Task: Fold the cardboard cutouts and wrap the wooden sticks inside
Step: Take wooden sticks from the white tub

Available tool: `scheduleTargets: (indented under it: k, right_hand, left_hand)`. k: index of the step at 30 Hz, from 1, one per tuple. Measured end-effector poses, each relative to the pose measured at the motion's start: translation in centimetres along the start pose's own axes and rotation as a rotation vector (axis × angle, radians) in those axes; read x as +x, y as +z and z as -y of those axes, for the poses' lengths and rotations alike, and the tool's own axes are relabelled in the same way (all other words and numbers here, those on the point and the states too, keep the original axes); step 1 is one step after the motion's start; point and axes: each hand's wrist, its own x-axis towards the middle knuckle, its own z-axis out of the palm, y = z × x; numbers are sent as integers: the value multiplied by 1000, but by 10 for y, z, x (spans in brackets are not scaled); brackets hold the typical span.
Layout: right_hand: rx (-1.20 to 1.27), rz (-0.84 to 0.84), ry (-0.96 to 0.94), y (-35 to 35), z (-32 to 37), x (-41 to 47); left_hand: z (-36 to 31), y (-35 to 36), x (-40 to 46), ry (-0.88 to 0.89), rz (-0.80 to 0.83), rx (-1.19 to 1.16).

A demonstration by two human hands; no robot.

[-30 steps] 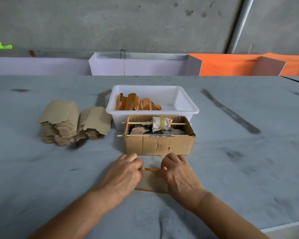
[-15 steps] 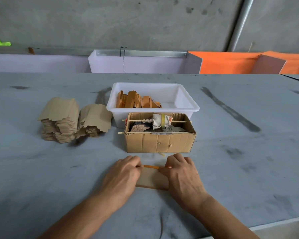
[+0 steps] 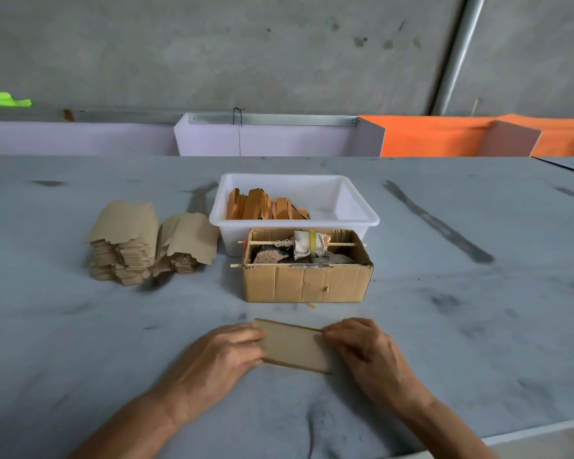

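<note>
folded cutout [image 3: 292, 347] flat, long axis left-right, betw left hand [image 3: 224, 356] & right hand [image 3: 367, 354].

both forearms come in from the near edge of the table and angle toward each other. the left hand [image 3: 227, 354] lies palm down, knuckles up, fingers curled at the left end of a folded cardboard piece [image 3: 294, 346]. the right hand [image 3: 365, 349] mirrors it, fingers curled over the right end.
</note>
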Motion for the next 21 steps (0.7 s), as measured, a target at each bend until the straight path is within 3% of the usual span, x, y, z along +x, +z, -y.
scheduleTargets:
  k: [2, 4, 6, 13, 17, 21]
  right_hand:
    - [98, -26, 32, -4, -2, -7]
    - [193, -69, 103, -9, -3, -11]
    - [261, -118, 166, -13, 0, -11]
    - [518, -147, 250, -16, 17, 3]
    - [589, -157, 285, -19, 14, 6]
    - [726, -180, 335, -24, 11, 9]
  left_hand:
    - [0, 1, 0, -73, -62, -127]
    - [0, -1, 3, -276, -157, -329]
    - [-2, -9, 7, -452, -148, -462]
    - [-14, -22, 25, -463, -89, -559]
    - [-18, -22, 29, -647, -285, -797]
    - [-21, -20, 33, -900, -484, -793]
